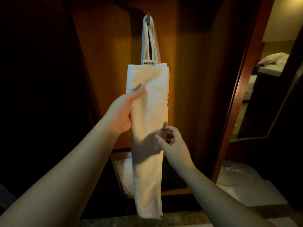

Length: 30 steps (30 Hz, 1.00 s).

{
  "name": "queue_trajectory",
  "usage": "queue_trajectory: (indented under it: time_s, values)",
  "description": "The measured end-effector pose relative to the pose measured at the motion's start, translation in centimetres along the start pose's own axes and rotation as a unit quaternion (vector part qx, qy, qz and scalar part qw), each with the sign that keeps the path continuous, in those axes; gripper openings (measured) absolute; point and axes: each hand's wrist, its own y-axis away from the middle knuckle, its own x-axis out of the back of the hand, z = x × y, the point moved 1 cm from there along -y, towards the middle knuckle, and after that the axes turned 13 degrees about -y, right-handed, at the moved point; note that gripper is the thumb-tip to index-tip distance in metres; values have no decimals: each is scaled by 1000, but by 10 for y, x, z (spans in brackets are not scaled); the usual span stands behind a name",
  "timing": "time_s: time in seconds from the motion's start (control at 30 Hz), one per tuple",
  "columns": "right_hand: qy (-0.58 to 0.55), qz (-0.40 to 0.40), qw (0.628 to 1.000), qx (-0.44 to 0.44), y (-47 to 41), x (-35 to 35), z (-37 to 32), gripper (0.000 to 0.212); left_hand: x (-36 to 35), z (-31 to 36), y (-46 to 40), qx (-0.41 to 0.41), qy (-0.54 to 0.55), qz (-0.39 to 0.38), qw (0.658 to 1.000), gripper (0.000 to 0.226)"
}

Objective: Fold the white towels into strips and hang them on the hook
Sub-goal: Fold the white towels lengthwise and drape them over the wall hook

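A tall wooden panel (pixel 105 63), warm brown and lit from the near side, fills the far middle of the scene; darkness lies to its left, and to its right an open doorway (pixel 255 89) shows a bed with pale bedding well beyond.

In front of the panel the person holds up a white towel strip (pixel 147 122), folded lengthwise into a long narrow band that hangs from about the height of the panel's middle down toward the floor. Its top edge is a squared fold and its free ends dangle low and near.

The left hand (pixel 121 112) grips the strip's left edge high up, thumb laid across the front and the fingers hidden behind, probably carrying its weight and keeping the layers stacked. The right hand (pixel 172 145) sits lower at the right edge, fingers loosely curled and fingertips touching the cloth; whether it pinches the edge or merely steadies it cannot be told, though it seems placed to keep the fold aligned.

Behind and above the strip's top, another folded white towel (pixel 150 41) already hangs looped over the hook, a label showing at its lower end.

The small metal hook (pixel 148 18) sits high on the panel, so the held strip would have to be lifted well up to reach it.
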Motion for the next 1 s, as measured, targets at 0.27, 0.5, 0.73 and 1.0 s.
queue_trajectory:
  time_s: [0.27, 0.5, 0.73, 1.0]
  values:
    - [-24, 23, 999, 34, 6, -1, -5, 7, 5, 9, 3, -43, -26, 20, 999, 35]
    - [-68, 52, 995, 42, 10, 1, -11, 15, -1, 11, 9, -38, 7, 28, 999, 40]
    - [-74, 31, 995, 55, 17, 0, -15, 42, -9, 14, 12, -36, 26, 59, 997, 44]
    - [-43, 8, 997, 67, 15, -3, -18, 8, -5, 20, 15, -65, -26, 65, 995, 37]
